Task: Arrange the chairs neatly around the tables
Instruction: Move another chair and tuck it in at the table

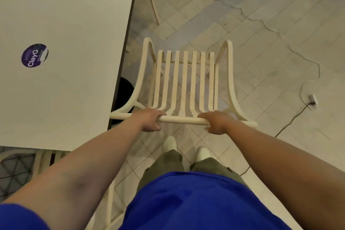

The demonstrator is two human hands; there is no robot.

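Head view: left hand (150, 120) and right hand (216, 123) gripping slatted cream chair (184, 76) rail.

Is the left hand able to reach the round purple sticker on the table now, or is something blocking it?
Probably yes, once it lets go. The left hand grips the chair's top rail, beside the table. Nothing lies on the table between it and the sticker.

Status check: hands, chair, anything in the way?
Both hands, left and right, gripping top rail of cream slatted wooden chair. Chair beside white rectangular table, not tucked in. Black cable on floor at right.
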